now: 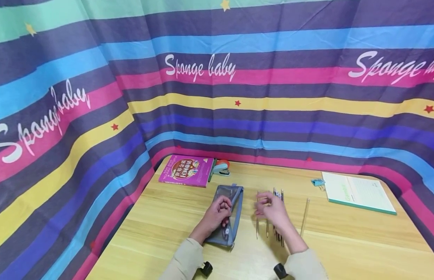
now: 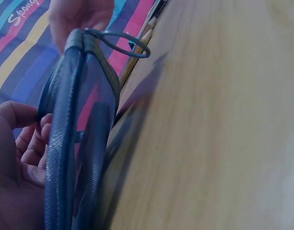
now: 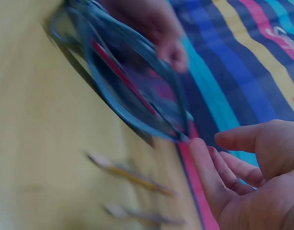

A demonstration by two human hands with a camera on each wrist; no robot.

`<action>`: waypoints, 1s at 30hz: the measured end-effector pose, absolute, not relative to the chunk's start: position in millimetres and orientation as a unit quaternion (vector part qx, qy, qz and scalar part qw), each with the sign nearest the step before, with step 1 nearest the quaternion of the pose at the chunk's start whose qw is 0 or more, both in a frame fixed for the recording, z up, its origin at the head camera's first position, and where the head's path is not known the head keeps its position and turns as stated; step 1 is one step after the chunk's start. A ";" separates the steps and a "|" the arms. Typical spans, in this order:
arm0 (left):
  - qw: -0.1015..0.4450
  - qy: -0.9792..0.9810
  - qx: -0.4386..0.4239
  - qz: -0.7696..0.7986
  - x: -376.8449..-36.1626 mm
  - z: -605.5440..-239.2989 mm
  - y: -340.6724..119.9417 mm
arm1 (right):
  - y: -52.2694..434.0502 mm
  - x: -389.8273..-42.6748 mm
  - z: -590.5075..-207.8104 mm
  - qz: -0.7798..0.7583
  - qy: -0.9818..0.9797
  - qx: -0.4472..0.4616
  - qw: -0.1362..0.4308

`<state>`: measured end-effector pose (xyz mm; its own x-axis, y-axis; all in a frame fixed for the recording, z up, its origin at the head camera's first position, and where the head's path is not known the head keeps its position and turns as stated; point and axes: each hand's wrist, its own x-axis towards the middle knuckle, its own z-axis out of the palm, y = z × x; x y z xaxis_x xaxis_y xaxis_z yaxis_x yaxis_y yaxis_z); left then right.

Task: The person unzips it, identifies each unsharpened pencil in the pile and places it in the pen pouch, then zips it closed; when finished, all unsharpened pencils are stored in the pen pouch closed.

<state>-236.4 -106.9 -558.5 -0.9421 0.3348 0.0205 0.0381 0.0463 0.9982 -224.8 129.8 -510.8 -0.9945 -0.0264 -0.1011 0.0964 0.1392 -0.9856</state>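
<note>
Head view: on the pale wood-grain counter (image 1: 343, 241) the left hand (image 1: 217, 214) grips a grey mesh pouch (image 1: 229, 212) lying flat. The right hand (image 1: 271, 210), fingers loose and holding nothing, hovers over thin pens (image 1: 278, 217). A magenta book (image 1: 187, 170), a stapler (image 1: 221, 169), a clip (image 1: 317, 182) and a green-edged notebook (image 1: 357, 192) lie behind.

Left wrist view: curled fingers (image 2: 29, 148) clasp the woven pouch (image 2: 65, 143), with its metal ring (image 2: 119, 42).

Right wrist view: blurred; the right hand (image 3: 252, 182) is slack beside the pouch (image 3: 132, 91), with pens (image 3: 130, 175) below.

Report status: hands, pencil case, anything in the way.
Left hand grips grey mesh pencil case on the table. Right hand open above loose pens, holding nothing. Nothing between hand and case.
</note>
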 end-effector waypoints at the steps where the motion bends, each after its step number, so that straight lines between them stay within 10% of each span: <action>1: 0.109 0.717 0.129 0.677 -236.3 -558.3 -107.7 | 138.3 -226.1 -506.7 -0.648 0.760 0.026 0.044; 30: 0.119 0.712 0.126 0.681 -236.0 -564.3 -107.7 | 215.0 -233.3 -539.5 -0.555 0.827 0.084 0.032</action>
<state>-236.0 -107.7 -564.3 -0.9399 0.3414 0.0022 0.0176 0.0418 0.9990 -233.3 215.0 -539.5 -0.9838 0.1030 -0.1465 0.1746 0.3698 -0.9126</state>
